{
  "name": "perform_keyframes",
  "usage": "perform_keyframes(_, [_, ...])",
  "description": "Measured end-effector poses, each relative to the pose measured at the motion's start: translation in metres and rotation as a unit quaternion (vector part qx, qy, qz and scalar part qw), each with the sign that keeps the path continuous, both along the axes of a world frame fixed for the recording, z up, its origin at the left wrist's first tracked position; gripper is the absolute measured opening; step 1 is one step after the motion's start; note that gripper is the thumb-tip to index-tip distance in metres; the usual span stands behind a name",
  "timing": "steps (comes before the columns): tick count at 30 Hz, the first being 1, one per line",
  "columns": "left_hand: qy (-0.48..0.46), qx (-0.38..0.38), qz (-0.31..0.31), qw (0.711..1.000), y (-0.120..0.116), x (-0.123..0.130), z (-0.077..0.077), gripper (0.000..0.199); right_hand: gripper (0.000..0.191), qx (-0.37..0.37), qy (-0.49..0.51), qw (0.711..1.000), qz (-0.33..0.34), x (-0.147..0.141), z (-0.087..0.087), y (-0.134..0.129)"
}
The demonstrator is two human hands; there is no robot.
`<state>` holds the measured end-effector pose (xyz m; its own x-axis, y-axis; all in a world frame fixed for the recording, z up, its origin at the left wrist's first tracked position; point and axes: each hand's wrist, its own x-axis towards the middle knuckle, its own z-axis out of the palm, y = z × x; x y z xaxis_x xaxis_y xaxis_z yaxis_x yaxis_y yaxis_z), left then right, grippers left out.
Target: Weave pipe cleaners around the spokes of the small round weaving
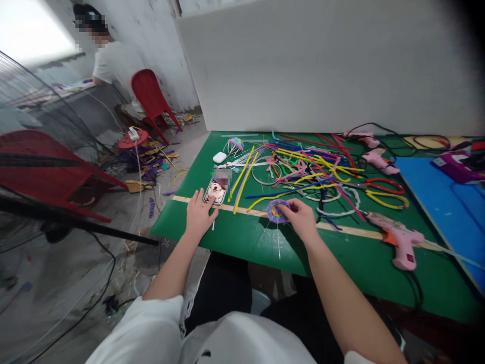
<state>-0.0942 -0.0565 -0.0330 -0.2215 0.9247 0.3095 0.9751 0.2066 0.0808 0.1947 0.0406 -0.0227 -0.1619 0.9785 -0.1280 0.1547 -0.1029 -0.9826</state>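
My right hand (303, 220) pinches the edge of a small round disc (276, 212) with purple rings and an orange-yellow centre, and several thin pale strands stick out of its lower side. My left hand (199, 212) is spread on the green table, its fingers at the near end of a phone (215, 191) whose lit screen shows a white dog. Just right of the phone lie yellow and purple pipe cleaners (242, 184). Beyond the disc is a tangled pile of coloured pipe cleaners (303, 164).
A pink glue gun (397, 237) lies at the right, near scissors (386, 192) with red and yellow handles. More pink glue guns (379, 161) sit behind. A white case (219, 157) and a small domed craft piece (235, 145) lie at the back left. A person (117, 65) sits at another table.
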Motion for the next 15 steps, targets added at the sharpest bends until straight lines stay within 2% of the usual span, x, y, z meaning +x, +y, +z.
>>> perform_keyframes(6, [-0.056, 0.02, -0.001, 0.998, 0.003, -0.006, -0.002, 0.041, 0.038, 0.015, -0.01, 1.0, 0.003, 0.0, -0.006, 0.003])
perform_keyframes(9, [-0.087, 0.082, -0.023, 0.993, -0.007, 0.004, 0.006, 0.044, 0.039, 0.039, -0.019, 0.999, -0.001, 0.0, -0.011, 0.005])
perform_keyframes(11, [-0.126, 0.171, -0.063, 0.975, -0.02, 0.031, 0.019, 0.036, 0.04, 0.056, -0.027, 0.998, -0.009, -0.001, -0.015, 0.007])
perform_keyframes(12, [-0.146, 0.221, -0.103, 0.959, -0.028, 0.051, 0.028, 0.031, 0.041, 0.064, -0.032, 0.997, -0.015, -0.001, -0.017, 0.008])
perform_keyframes(14, [-0.198, 0.282, -0.246, 0.906, -0.042, 0.106, 0.049, 0.027, 0.04, 0.077, -0.045, 0.996, -0.023, -0.003, -0.02, 0.01])
perform_keyframes(15, [-0.226, 0.261, -0.341, 0.874, -0.046, 0.138, 0.061, 0.027, 0.04, 0.081, -0.054, 0.995, -0.025, -0.003, -0.022, 0.011])
